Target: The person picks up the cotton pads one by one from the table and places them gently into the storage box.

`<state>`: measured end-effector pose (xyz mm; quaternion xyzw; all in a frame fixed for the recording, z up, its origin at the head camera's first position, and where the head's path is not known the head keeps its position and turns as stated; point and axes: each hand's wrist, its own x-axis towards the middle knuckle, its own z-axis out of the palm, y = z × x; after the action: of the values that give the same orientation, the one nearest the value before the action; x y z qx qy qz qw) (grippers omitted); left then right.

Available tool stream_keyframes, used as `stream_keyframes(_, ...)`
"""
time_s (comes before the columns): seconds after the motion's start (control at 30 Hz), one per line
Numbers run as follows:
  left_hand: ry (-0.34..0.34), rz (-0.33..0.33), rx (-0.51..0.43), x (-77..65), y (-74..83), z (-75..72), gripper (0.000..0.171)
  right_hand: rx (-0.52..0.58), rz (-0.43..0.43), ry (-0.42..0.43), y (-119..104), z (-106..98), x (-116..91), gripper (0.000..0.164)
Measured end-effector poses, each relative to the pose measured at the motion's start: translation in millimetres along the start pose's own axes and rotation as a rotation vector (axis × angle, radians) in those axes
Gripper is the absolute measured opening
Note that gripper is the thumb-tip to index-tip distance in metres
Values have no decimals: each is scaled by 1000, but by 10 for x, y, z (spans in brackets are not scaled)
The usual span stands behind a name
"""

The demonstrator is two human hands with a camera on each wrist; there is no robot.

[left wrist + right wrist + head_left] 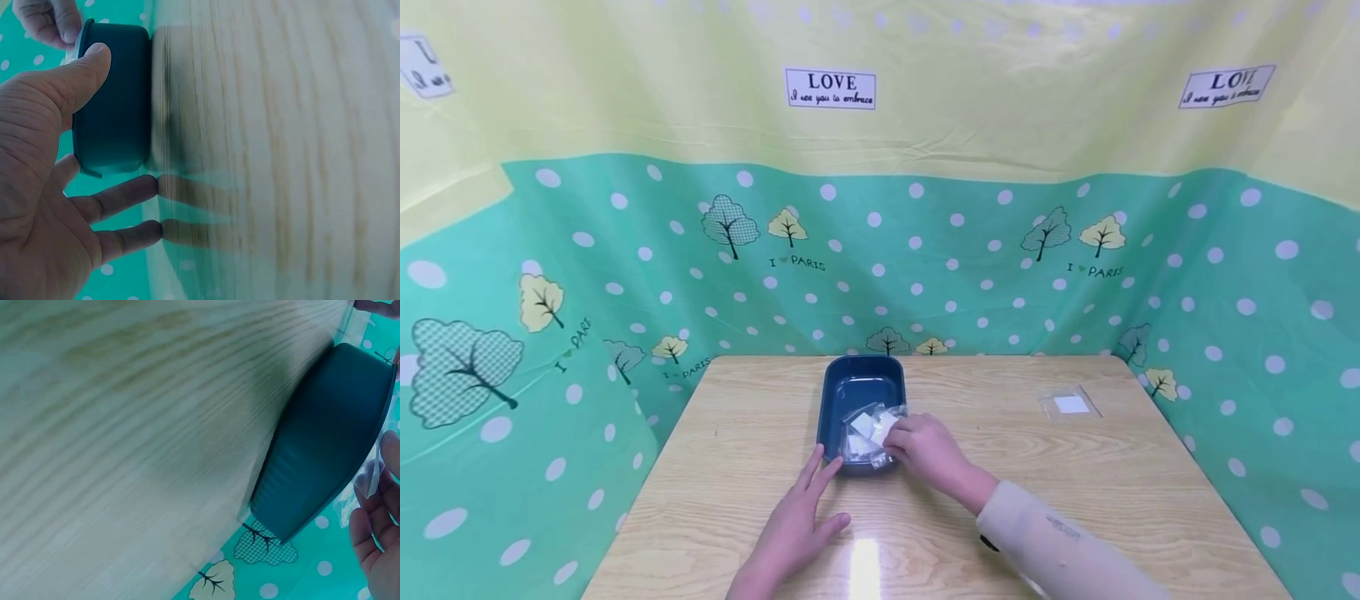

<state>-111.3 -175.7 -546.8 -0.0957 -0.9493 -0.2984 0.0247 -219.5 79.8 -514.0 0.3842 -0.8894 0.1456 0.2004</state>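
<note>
A dark blue rectangular tub (865,367) stands on the table with several small clear plastic bags (859,443) in its near end, white squares showing on them. At the tub's right near rim, my right hand (928,454) pinches one clear bag; in the right wrist view that bag (373,478) shows between thumb and fingers. My left hand (797,521) has its fingers spread at the near left corner of the tub. In the left wrist view the left thumb (87,72) lies along the tub's side and two fingertips touch the tabletop.
One more clear bag with a white square (1071,405) lies flat at the table's back right. The wooden table (760,417) is enclosed by a green and yellow patterned curtain (917,275) at the back and sides.
</note>
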Motion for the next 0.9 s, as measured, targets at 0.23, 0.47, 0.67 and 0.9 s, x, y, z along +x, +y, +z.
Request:
stream_keyframes(0.23,9,16,7,7,-26,10,85,-13,5,-30,-66,60,123,9)
stream_keyframes(0.47,-10,-6,4,15,-19,14,86,-54,122,-49,-72,146,184,13)
stream_keyframes(0.67,-11,2,2,14,-15,15,86,-37,176,-8,-60,166,152,18)
stream_keyframes(0.9,-17,-9,14,8,-19,1,87,-1,188,-86,4,135,79,16)
